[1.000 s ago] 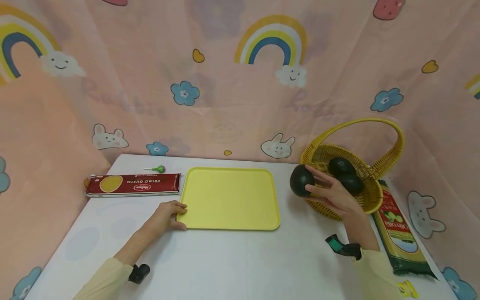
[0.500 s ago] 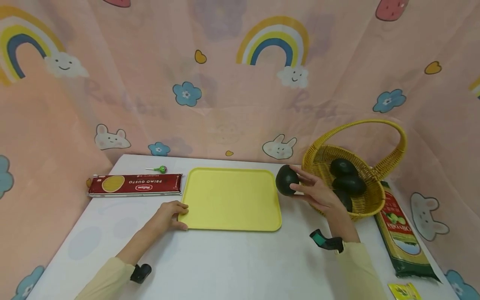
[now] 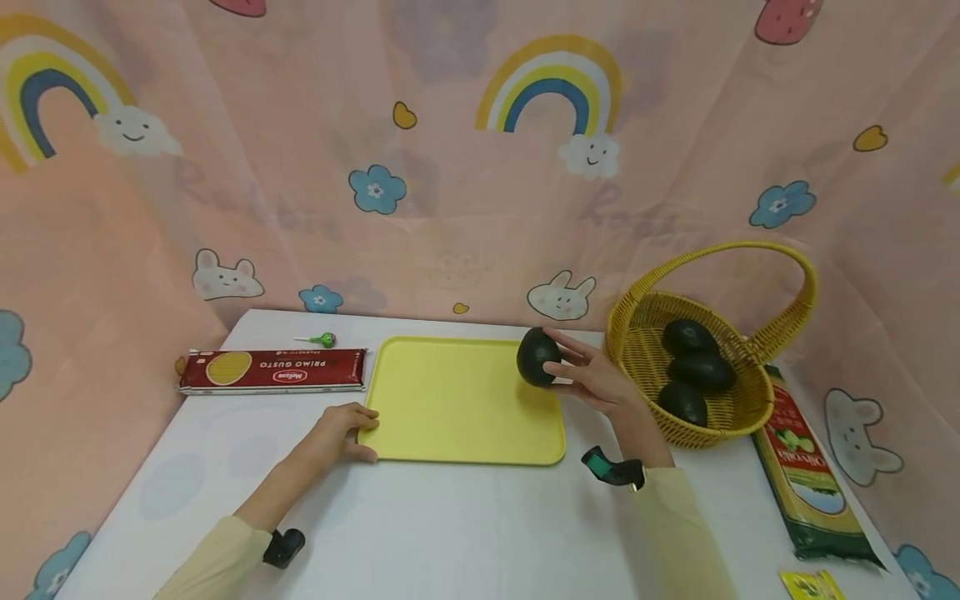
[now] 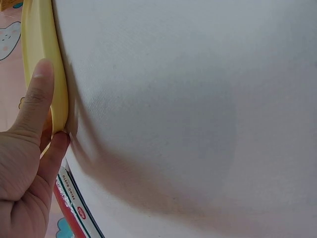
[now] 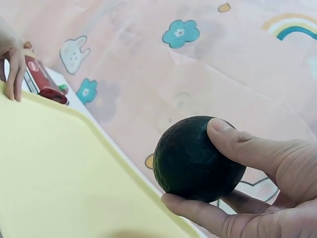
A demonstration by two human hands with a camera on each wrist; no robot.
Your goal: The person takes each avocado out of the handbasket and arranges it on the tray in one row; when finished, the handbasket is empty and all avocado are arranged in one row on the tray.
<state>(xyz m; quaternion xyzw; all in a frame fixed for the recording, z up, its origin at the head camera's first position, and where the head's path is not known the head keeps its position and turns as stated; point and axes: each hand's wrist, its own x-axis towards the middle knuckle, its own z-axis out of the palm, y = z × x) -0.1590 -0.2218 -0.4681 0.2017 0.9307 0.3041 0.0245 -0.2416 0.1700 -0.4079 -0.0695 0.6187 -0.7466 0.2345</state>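
Above the far right corner of the yellow tray (image 3: 457, 400), the right hand (image 3: 600, 383) holds a dark green avocado (image 3: 537, 357) clear of the surface, its grip curled round the fruit with the thumb on top and the fingers beneath, as the right wrist view (image 5: 198, 158) shows plainly. From the head view the side of the avocado facing the palm is hidden by the fingers. The left hand (image 3: 341, 429) rests at the near left corner of the tray, its grip pinching the rim between thumb and fingers; in the left wrist view (image 4: 29, 148) only the thumb and part of the palm show, and the tray appears merely as a thin yellow edge (image 4: 44, 64). The tray lies flat on the white desk (image 3: 450, 525). To the right stands a yellow wicker basket (image 3: 645, 333) with a hoop handle, holding three more avocados (image 3: 701, 371); the lowest one is partly hidden behind the basket wall. A green olive-branded packet (image 3: 806, 492) lies beside the basket, its lettering too small to read fully. Left of the tray sits a red spaghetti box (image 3: 273, 371), and behind it a green lollipop (image 3: 322, 339). A small yellow sachet (image 3: 810, 585) is cut off at the bottom edge
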